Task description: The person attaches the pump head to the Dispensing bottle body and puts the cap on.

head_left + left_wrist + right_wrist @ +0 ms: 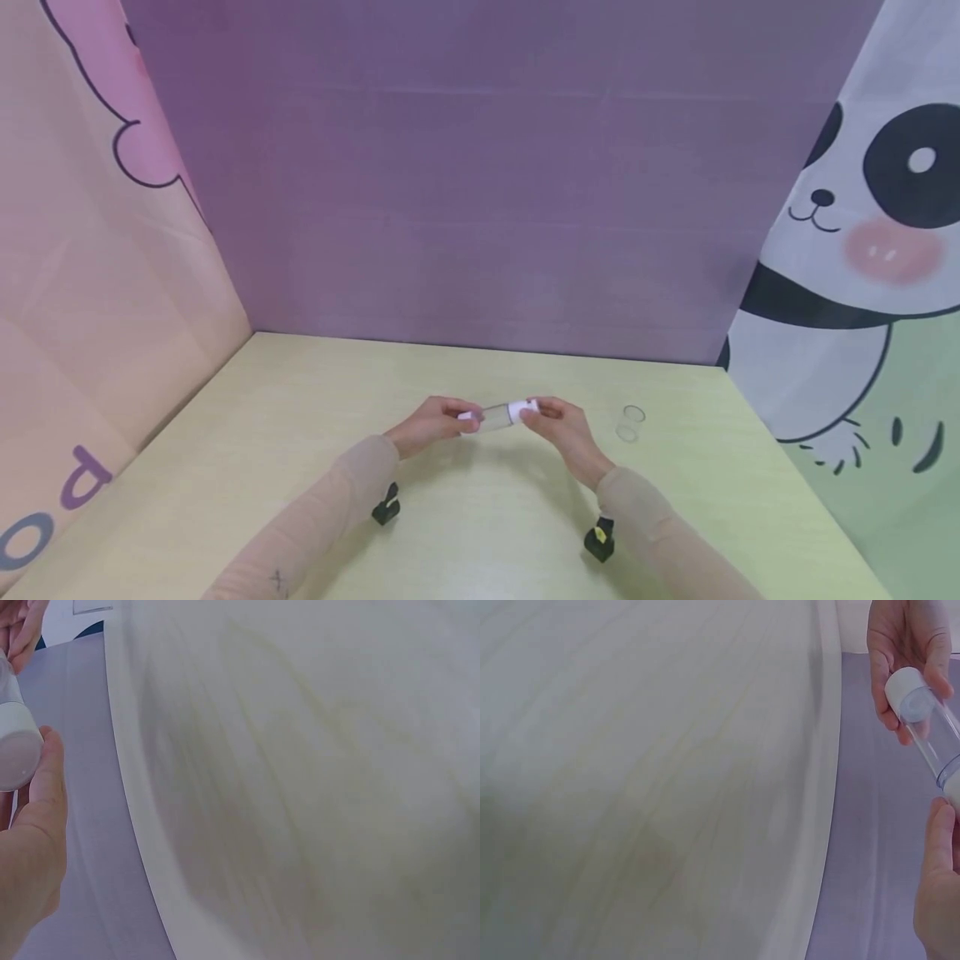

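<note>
A small clear bottle (pixel 496 417) with a white part at each end is held between both hands, tilted slightly up to the right in the head view. My left hand (pixel 435 423) pinches the white end on the left. My right hand (pixel 561 429) grips the white collar at the other end with thumb and fingers. Through the clear wall (pixel 932 741) in the right wrist view, the inside of the white end shows. In the left wrist view a flat white end (pixel 19 754) faces the camera.
A clear open cylinder (pixel 630 423), perhaps a cap, lies on the pale wood table (pixel 495 533) to the right of my right hand. A purple cloth wall (pixel 480 183) stands at the back, and printed cloth panels flank both sides.
</note>
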`<state>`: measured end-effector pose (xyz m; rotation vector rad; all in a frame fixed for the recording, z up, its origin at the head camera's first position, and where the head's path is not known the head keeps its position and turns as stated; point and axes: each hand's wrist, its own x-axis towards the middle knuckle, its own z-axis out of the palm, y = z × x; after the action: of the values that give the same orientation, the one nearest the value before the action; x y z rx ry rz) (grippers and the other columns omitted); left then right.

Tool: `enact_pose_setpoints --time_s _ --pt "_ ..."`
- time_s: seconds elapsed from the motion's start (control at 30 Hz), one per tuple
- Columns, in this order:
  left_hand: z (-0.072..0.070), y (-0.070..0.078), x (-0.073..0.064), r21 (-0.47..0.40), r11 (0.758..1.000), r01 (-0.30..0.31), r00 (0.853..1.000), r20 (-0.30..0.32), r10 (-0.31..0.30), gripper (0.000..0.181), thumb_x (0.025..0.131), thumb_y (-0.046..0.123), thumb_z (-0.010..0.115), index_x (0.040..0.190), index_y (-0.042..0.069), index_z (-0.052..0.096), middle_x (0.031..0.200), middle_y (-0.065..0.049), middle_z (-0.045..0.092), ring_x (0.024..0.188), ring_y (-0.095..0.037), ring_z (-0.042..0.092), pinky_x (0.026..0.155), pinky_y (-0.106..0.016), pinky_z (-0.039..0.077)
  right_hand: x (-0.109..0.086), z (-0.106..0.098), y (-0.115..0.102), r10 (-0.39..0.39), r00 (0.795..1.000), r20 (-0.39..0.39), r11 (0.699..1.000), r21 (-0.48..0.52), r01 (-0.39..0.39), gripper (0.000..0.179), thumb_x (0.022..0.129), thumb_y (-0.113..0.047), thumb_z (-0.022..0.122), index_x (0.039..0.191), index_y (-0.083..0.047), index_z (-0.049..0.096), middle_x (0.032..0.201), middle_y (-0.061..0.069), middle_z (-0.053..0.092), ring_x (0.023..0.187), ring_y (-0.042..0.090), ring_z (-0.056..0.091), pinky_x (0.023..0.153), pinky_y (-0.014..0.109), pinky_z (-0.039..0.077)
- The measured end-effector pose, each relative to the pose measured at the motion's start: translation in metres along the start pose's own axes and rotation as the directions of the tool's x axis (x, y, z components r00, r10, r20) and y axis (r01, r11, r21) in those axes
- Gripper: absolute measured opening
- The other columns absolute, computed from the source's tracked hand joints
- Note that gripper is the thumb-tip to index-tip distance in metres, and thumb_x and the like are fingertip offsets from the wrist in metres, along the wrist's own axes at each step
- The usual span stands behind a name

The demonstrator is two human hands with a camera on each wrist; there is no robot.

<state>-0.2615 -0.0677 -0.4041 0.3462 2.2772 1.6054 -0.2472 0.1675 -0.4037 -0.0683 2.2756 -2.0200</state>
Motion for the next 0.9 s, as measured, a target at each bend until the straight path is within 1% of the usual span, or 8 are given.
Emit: enact_pose_setpoints --time_s 0.13,0.3,0.4,0.53,0.67,0.77,0.9 --pt "0.0005 -0.0001 0.0004 0.003 1.000 -0.001 1.000 -0.003 0.001 0.033 0.083 0.025 0.068 0.113 0.014 0.065 0.115 -0.003 0.061 0.098 -0.017 0.055 0.085 -0.035 0.045 0.0004 0.0005 -0.0001 0.000 1.000 -0.005 1.000 0.003 0.000 0.045 0.079 -0.024 0.071 0.117 -0.003 0.058 0.111 0.014 0.063 0.096 0.019 0.062 0.091 0.039 0.047" --pt "0.0011 0.0003 0.0005 0.010 1.000 0.010 1.000 -0.007 -0.010 0.032 0.082 0.026 0.068 0.113 0.016 0.065 0.115 -0.003 0.061 0.098 -0.017 0.055 0.085 -0.036 0.045 0.0013 -0.0001 0.0007 0.021 1.000 -0.001 1.000 0.008 -0.021 0.051 0.078 -0.028 0.072 0.121 -0.005 0.056 0.116 0.013 0.062 0.100 0.020 0.061 0.092 0.039 0.046" --pt "0.0013 0.0006 0.0006 0.011 1.000 0.012 1.000 -0.009 -0.012 0.032 0.082 0.027 0.068 0.113 0.017 0.065 0.115 -0.002 0.061 0.098 -0.017 0.056 0.085 -0.036 0.045 0.0014 -0.0012 0.0019 0.008 1.000 0.015 1.000 0.013 -0.008 0.053 0.079 -0.027 0.071 0.124 -0.005 0.054 0.119 0.013 0.060 0.104 0.020 0.059 0.092 0.036 0.046" --pt "0.0011 0.0008 0.0002 0.008 1.000 0.008 1.000 -0.010 -0.008 0.032 0.083 0.026 0.068 0.113 0.015 0.065 0.117 -0.004 0.060 0.099 -0.018 0.055 0.086 -0.038 0.045 0.0019 -0.0028 0.0026 -0.035 0.998 0.059 0.998 0.050 0.032 0.051 0.081 -0.017 0.069 0.128 -0.006 0.051 0.127 0.012 0.056 0.114 0.022 0.054 0.094 0.033 0.045" --pt "0.0014 0.0009 0.0001 -0.002 1.000 0.012 1.000 -0.005 -0.012 0.032 0.082 0.027 0.068 0.112 0.015 0.065 0.118 -0.004 0.059 0.099 -0.019 0.055 0.088 -0.039 0.045 0.0012 -0.0052 0.0007 -0.071 0.992 0.107 0.996 0.068 0.064 0.049 0.082 -0.006 0.065 0.129 -0.009 0.050 0.131 0.008 0.054 0.124 0.021 0.047 0.096 0.031 0.043" --pt "0.0021 0.0006 0.0010 -0.003 1.000 0.015 1.000 -0.003 -0.015 0.033 0.082 0.027 0.068 0.113 0.016 0.065 0.118 -0.004 0.059 0.099 -0.019 0.055 0.088 -0.040 0.045 0.0008 -0.0059 -0.0011 -0.076 0.990 0.115 0.995 0.071 0.068 0.049 0.081 -0.001 0.063 0.127 -0.008 0.051 0.131 0.007 0.054 0.125 0.020 0.046 0.096 0.030 0.043" --pt "0.0023 0.0006 0.0009 0.000 1.000 0.024 1.000 -0.004 -0.024 0.032 0.082 0.027 0.068 0.112 0.017 0.065 0.117 -0.003 0.060 0.099 -0.019 0.055 0.087 -0.038 0.045 0.0012 -0.0057 -0.0009 -0.067 0.992 0.105 0.996 0.062 0.060 0.046 0.080 0.000 0.063 0.124 -0.007 0.054 0.130 0.008 0.055 0.121 0.021 0.049 0.094 0.030 0.045"
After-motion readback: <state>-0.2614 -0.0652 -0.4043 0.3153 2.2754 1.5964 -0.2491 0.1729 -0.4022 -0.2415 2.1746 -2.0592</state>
